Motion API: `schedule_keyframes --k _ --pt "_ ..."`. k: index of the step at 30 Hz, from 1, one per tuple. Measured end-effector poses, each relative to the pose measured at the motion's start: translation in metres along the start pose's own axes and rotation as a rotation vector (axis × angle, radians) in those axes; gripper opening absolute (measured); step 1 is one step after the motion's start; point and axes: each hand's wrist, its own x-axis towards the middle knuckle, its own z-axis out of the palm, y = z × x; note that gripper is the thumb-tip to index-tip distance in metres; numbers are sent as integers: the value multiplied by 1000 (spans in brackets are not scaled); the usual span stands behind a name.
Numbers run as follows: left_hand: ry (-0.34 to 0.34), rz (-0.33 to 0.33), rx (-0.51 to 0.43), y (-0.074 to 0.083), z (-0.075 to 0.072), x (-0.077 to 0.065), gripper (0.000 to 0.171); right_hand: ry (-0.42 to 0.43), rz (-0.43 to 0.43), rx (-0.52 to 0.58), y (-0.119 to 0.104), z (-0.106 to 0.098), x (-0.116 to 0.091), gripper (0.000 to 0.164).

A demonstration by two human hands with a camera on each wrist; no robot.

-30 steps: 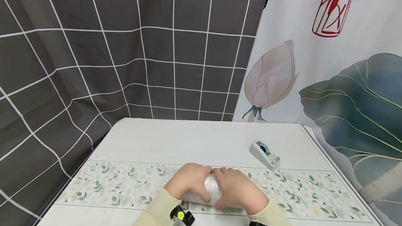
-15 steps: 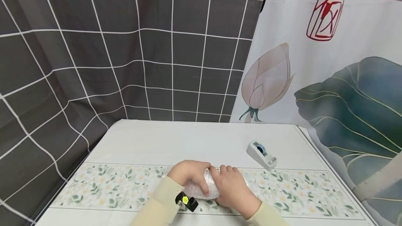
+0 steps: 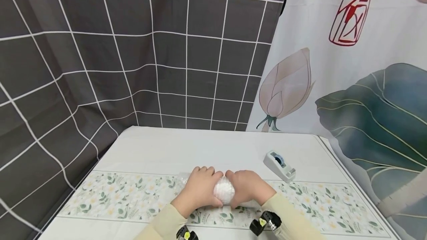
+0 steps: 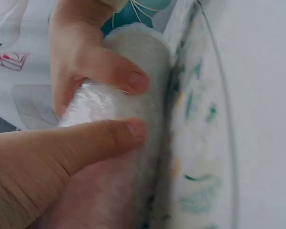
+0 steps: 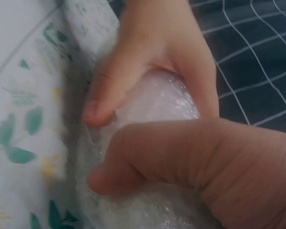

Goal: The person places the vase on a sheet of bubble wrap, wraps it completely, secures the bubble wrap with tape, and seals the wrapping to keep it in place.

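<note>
A clear bubble-wrapped roll (image 3: 224, 191) lies crosswise on the floral strip near the table's front, most of it covered by the hands. My left hand (image 3: 201, 188) grips it from the left and my right hand (image 3: 248, 187) from the right, with a rounded stretch of shiny wrap showing between them. In the left wrist view both thumbs lie along the near side of the roll (image 4: 97, 105), close to the cloth. The right wrist view has the plastic (image 5: 157, 98) bulging between the two hands. What is inside the wrap is hard to make out.
A white tape dispenser (image 3: 279, 166) with a blue core stands behind and right of the hands. The table (image 3: 200, 147) wears a white cover with a floral band (image 3: 126, 197). A dark grid curtain (image 3: 166, 55) and a white printed curtain (image 3: 310, 17) hang behind.
Both hands have shifted their hold on the roll, the wrists turning. The left fingers now reach farther forward, and the right hand has come round over its side. The tape dispenser stays put.
</note>
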Motion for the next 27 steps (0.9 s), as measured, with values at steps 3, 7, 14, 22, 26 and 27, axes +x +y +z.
schedule_keyframes --k 3,7,14,22,26,27 --pt "93 -2 38 -1 9 -4 85 -82 6 105 9 -4 7 62" --pt "198 11 76 -2 19 -3 82 -176 18 291 20 -8 15 54" --pt "249 18 110 -3 25 1 79 -322 49 565 34 -9 26 56" --pt "142 24 66 -12 22 5 89 -265 103 338 24 -20 24 77" --pt "106 27 40 -19 21 14 78 -144 101 139 10 -24 14 87" --pt "92 25 25 -21 21 17 76 -108 98 104 7 -24 10 88"
